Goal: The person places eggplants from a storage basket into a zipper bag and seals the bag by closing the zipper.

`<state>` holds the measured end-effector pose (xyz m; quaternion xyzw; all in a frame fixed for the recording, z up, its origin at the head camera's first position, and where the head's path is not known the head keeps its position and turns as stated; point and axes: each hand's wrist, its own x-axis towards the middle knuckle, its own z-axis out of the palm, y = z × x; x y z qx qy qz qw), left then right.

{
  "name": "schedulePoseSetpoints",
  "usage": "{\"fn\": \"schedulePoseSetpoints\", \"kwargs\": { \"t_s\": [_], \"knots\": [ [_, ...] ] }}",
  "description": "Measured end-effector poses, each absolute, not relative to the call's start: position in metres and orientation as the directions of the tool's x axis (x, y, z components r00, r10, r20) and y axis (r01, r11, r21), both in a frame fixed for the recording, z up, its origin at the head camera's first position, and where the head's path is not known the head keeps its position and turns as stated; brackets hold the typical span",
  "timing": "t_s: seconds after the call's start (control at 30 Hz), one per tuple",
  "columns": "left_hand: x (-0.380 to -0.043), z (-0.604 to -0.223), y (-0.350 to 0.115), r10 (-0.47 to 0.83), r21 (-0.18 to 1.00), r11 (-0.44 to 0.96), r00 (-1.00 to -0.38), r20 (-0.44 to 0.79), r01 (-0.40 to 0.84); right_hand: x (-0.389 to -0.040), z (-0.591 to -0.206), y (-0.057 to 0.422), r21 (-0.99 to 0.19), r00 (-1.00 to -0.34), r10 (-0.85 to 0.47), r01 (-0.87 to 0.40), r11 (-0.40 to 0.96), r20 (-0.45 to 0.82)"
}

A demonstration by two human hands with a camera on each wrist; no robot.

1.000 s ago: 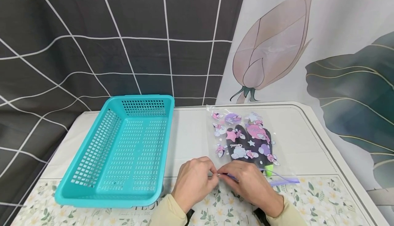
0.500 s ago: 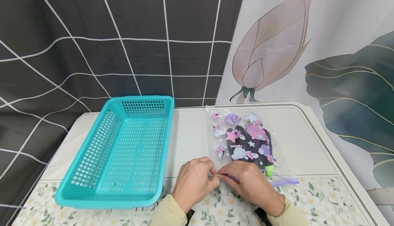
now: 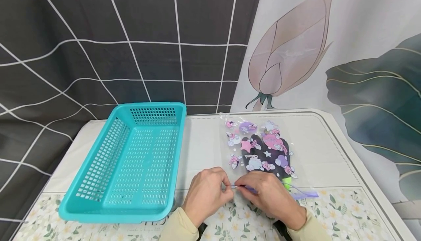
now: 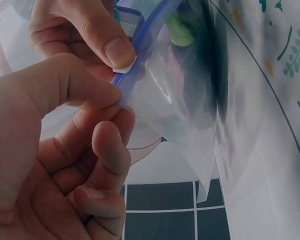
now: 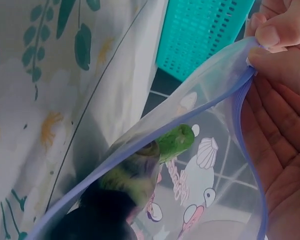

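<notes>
A clear zip bag (image 3: 234, 142) printed with pink and purple cartoon figures lies on the table, its purple zip edge towards me. Inside is a black thing (image 3: 253, 138), glove-like in outline, with a bright green part (image 3: 287, 183). My left hand (image 3: 208, 193) pinches the left end of the purple zip strip (image 4: 121, 86) between thumb and forefinger. Right beside it, my right hand (image 3: 265, 194) pinches the small white slider (image 4: 126, 66) on that strip. In the right wrist view the bag's mouth gapes on the slider's other side. Fingers partly hide the slider.
A turquoise plastic basket (image 3: 179, 149) with perforated walls stands left of my hands. Below them the table carries a flowered cover (image 3: 342, 211). Behind the table hang a dark checked curtain (image 3: 204, 62) and a pale curtain (image 3: 296, 11) with plant pictures.
My right hand has edged slightly right, and a short piece of purple strip now shows between the hands. The bag's zip edge has shifted a little; my left hand has barely moved.
</notes>
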<state>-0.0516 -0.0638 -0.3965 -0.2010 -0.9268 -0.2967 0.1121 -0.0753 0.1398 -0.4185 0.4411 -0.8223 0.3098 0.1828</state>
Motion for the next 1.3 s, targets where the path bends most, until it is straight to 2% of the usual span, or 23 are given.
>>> {"fn": "schedulePoseSetpoints", "kwargs": {
  "t_s": [0.23,0.73,1.3],
  "knots": [
    [-0.053,-0.395,-0.066,0.288,0.513,0.74,-0.894,0.343,0.435,-0.077,-0.417,0.143,-0.317,-0.526,-0.602,-0.848,0.425,0.601],
    [-0.053,-0.393,-0.07,0.264,0.521,0.728,-0.883,0.388,0.446,-0.079,-0.414,0.149,-0.295,-0.559,-0.602,-0.823,0.486,0.57],
    [-0.053,-0.391,-0.073,0.263,0.529,0.713,-0.875,0.406,0.46,-0.081,-0.408,0.154,-0.282,-0.566,-0.591,-0.815,0.506,0.574]
  ]
}}
